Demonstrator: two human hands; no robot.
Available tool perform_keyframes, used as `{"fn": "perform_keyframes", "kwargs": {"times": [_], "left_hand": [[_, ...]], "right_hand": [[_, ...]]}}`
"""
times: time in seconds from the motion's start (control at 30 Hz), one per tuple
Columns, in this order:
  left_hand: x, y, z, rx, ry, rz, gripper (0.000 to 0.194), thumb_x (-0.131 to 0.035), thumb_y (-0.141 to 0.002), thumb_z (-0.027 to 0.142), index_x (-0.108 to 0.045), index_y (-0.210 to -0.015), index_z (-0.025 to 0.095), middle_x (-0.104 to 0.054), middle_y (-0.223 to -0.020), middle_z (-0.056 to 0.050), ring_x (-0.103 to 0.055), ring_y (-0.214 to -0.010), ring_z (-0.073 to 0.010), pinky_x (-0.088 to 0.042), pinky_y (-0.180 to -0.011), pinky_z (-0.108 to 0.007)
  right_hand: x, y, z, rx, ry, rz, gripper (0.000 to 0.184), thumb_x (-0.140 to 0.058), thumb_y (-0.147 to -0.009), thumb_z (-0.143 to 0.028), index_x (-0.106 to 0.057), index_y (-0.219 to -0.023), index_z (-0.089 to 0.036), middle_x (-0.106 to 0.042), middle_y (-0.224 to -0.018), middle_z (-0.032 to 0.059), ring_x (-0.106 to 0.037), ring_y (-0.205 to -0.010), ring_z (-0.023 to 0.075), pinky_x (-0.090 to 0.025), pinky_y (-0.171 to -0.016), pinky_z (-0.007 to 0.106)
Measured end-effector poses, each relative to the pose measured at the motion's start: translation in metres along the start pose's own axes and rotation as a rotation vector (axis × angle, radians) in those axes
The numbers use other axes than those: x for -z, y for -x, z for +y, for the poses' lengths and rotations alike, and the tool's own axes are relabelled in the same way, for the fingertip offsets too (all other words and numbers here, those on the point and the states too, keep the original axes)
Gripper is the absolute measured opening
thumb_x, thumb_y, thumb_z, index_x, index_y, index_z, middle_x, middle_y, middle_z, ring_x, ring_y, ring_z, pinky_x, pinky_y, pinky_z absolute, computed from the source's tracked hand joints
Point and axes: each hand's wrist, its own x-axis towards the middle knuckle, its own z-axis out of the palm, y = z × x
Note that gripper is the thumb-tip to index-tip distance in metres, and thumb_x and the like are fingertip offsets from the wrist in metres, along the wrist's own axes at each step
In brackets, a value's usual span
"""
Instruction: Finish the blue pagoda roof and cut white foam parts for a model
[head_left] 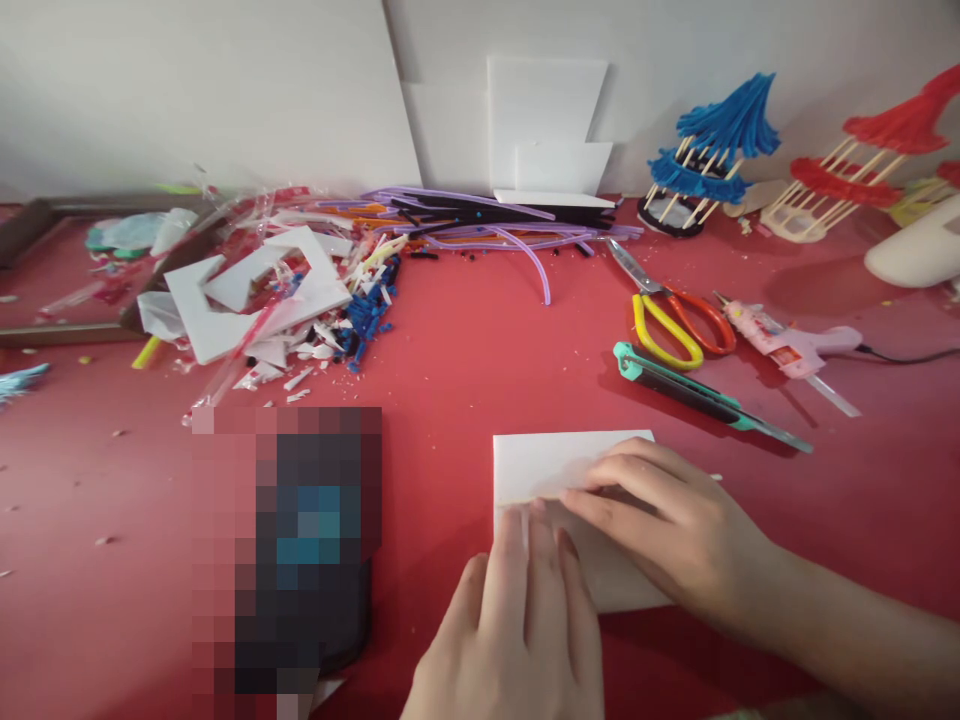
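Note:
A white rectangular sheet (555, 462) lies flat on the red table (465, 370) near the front. My left hand (517, 620) rests on its lower part with fingers stretched flat, tips at a line across the sheet. My right hand (667, 530) comes in from the right and lies over the sheet too, fingers extended leftward and pressing along that same line. Neither hand holds anything.
Scissors (675, 315), a green utility knife (705, 395) and a pink glue gun (787, 345) lie right of centre. White scraps and blue bits (285, 300) pile at left, purple straws (487, 225) behind. Blue (712, 150) and red (862, 165) stick models stand at back right. A blurred dark object (300, 560) sits front left.

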Motion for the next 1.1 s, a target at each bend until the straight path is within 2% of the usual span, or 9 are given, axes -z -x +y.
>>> {"fn": "perform_keyframes", "kwargs": {"times": [0.3, 0.43, 0.8, 1.1], "left_hand": [[-0.0008, -0.0004, 0.0028, 0.018, 0.028, 0.026, 0.032, -0.043, -0.091, 0.006, -0.065, -0.115, 0.007, -0.071, -0.121, -0.016, -0.070, -0.108, -0.0302, -0.063, -0.071, -0.025], [-0.0011, -0.0008, 0.0024, 0.034, 0.046, 0.037, 0.033, -0.041, -0.091, 0.006, -0.065, -0.114, 0.007, -0.071, -0.120, -0.016, -0.070, -0.108, -0.0303, -0.063, -0.073, -0.027], [-0.0006, -0.0014, 0.0009, 0.027, 0.043, 0.005, 0.040, -0.035, -0.089, 0.002, -0.060, -0.118, 0.007, -0.070, -0.122, -0.015, -0.067, -0.112, -0.0303, -0.063, -0.080, -0.030], [-0.0015, -0.0002, 0.0013, 0.039, 0.045, -0.002, 0.035, -0.041, -0.092, 0.008, -0.061, -0.120, 0.009, -0.070, -0.124, -0.016, -0.069, -0.111, -0.0293, -0.060, -0.081, -0.031]], "right_hand": [[0.0022, 0.0000, -0.0008, 0.018, -0.055, -0.025, 0.025, -0.049, -0.098, -0.009, -0.068, -0.112, -0.008, -0.069, -0.101, 0.0116, -0.058, -0.097, 0.0220, -0.055, -0.087, 0.039], [0.0016, -0.0004, -0.0012, 0.021, -0.065, -0.017, 0.024, -0.050, -0.097, -0.008, -0.069, -0.112, -0.006, -0.070, -0.101, 0.0129, -0.060, -0.098, 0.0224, -0.055, -0.087, 0.039], [-0.0015, 0.0014, 0.0008, 0.015, -0.062, -0.005, 0.024, -0.054, -0.094, -0.006, -0.068, -0.113, -0.006, -0.070, -0.102, 0.0129, -0.061, -0.099, 0.0228, -0.055, -0.088, 0.040], [-0.0013, 0.0000, -0.0004, -0.034, -0.066, 0.007, 0.023, -0.050, -0.096, -0.009, -0.068, -0.111, -0.012, -0.069, -0.098, 0.0106, -0.063, -0.093, 0.0209, -0.056, -0.083, 0.038]]}}
